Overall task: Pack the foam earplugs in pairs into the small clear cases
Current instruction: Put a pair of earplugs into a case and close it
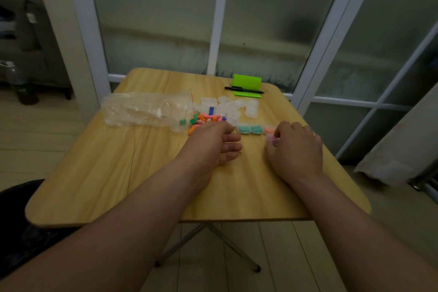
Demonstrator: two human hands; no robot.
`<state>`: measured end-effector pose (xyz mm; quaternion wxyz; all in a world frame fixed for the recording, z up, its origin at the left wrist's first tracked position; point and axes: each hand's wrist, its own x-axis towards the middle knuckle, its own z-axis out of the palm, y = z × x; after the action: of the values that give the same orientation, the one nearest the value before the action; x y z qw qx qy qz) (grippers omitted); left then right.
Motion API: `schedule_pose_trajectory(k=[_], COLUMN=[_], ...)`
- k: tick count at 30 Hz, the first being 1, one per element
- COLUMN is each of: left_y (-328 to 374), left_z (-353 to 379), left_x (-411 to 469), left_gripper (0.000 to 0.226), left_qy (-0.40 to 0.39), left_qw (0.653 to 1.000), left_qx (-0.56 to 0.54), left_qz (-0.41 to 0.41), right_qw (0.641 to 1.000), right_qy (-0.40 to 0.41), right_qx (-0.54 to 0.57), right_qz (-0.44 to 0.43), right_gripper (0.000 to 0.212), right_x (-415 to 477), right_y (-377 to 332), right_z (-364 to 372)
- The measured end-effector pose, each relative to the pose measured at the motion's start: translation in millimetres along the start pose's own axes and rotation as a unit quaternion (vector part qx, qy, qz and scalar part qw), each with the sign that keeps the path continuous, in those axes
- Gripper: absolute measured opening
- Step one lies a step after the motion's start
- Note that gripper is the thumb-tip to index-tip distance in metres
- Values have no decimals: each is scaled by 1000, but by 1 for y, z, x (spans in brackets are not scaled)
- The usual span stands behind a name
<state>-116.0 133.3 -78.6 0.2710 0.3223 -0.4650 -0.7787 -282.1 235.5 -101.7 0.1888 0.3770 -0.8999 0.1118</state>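
Pink-filled clear case pinched by curled right hand, left hand spread beside loose earplugs; likely best to press lid squarely, then park by 2 teal cases.

Two teal cases, one pen

Single view, head-worn, wide-angle. Looks forward and down from above near edge of wooden table. Both forearms enter from bottom of frame. Left hand and right hand sit at frame centre, close to lens. Frosted glass door fills upper half, frame lines splaying toward edges. Floor and table legs show lower centre, beneath tabletop.
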Motion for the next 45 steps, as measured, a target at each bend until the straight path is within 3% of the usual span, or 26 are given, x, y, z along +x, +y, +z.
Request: schedule_pose_trajectory(k=[10,19,27,31,34,38,45], left_y=[24,35,40,41,41,37,38], left_z=[-18,-26,-32,-33,-35,-41,-44], left_x=[10,17,15,9,4,-2,-23], left_gripper=[37,37,35,32,25,19,34], left_qy=[29,43,43,35,27,15,-73], left_qw=[998,996,996,996,997,996,995], left_qx=[-31,-48,-48,-47,-16,57,60], left_qz=[43,67,67,66,69,71,18], right_qw=[994,991,992,987,986,980,916], right_qy=[-24,-127,-123,-155,-150,-64,-28], right_qx=[107,27,5,15,53,169,364], right_qz=[-1,-44,-38,-38,-48,-82,-164], right_gripper=[23,55,34,39,47,40,30], right_x=[35,100,115,122,125,99,-3], right_y=[-11,-34,-40,-41,-40,-45,-66], right_z=[-4,22,29,29,27,3,-54])
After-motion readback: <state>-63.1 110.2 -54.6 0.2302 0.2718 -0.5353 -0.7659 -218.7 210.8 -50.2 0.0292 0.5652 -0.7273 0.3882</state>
